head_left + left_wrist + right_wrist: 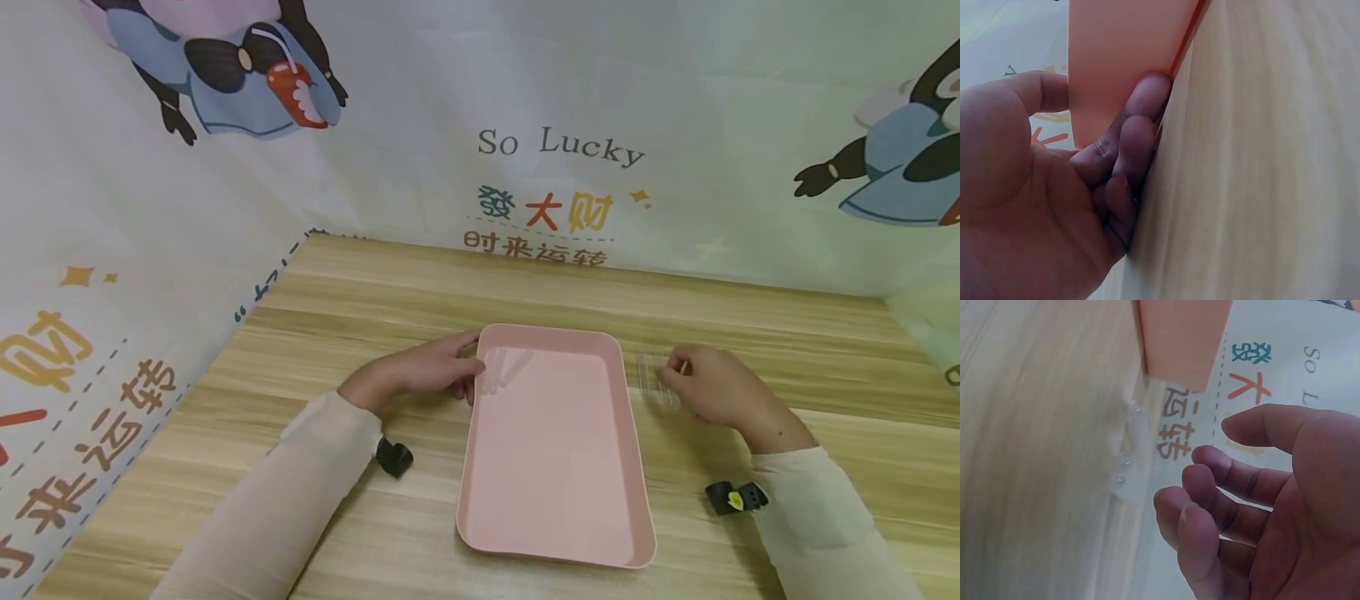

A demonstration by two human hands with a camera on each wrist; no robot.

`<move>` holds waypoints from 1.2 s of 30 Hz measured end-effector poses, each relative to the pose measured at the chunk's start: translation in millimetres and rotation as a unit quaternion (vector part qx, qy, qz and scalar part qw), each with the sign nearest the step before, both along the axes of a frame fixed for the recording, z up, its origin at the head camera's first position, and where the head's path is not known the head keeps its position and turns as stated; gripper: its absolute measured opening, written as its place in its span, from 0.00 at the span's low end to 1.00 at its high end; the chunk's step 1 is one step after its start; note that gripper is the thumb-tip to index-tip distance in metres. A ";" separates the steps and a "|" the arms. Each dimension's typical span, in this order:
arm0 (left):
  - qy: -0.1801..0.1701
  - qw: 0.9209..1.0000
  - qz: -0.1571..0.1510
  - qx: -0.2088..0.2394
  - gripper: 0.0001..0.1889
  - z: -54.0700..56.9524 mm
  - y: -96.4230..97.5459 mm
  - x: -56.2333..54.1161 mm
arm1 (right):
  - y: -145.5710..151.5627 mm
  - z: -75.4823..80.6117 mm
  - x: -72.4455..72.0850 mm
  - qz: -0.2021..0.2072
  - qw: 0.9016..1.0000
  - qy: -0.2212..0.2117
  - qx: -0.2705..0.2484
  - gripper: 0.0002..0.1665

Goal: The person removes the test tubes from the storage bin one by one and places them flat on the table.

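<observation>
A pink rectangular tray (555,467) lies on the table. My left hand (427,367) grips its left wall near the far corner. In the left wrist view the thumb (1054,94) hooks over the rim while the fingers (1147,94) bear on the outer wall, low by the tabletop. Inside the tray's far left corner lie a few clear thin tubes (516,367). More clear tubes (647,379) lie on the table right of the tray. Over these my right hand (708,383) hovers, fingers loosely bent, thumb apart from them, holding nothing; the tubes (1125,462) sit beyond its fingertips.
The wood-grain table (375,533) is bounded at the back and left by a printed cloth (405,108) with cartoon figures and lettering. A black strap mount sits at the left wrist (393,457) and another at the right wrist (735,497).
</observation>
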State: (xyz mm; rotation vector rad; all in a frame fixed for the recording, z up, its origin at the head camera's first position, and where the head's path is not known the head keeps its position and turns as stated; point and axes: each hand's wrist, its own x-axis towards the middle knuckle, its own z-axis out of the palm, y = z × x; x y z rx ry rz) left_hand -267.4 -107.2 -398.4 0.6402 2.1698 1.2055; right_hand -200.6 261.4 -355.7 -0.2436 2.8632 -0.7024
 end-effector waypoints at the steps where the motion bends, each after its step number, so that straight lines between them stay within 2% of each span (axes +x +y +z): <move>1: 0.001 1.000 0.000 0.000 0.32 0.5 -0.2 -0.2 | -1.2 1.1 0.2 0.001 1.000 0.008 0.002 0.17; 15: -0.008 1.000 -0.004 0.010 0.30 1.6 0.6 1.3 | -18.5 19.1 8.8 0.013 0.999 0.043 -0.025 0.17; 23: -0.002 1.000 -0.002 0.007 0.30 1.6 0.3 0.7 | -35.2 33.1 3.8 0.032 0.997 0.071 -0.006 0.15; 36: 0.003 1.000 0.003 0.008 0.32 -2.9 0.2 -0.9 | -73.7 42.9 -3.6 0.074 0.995 0.064 -0.012 0.13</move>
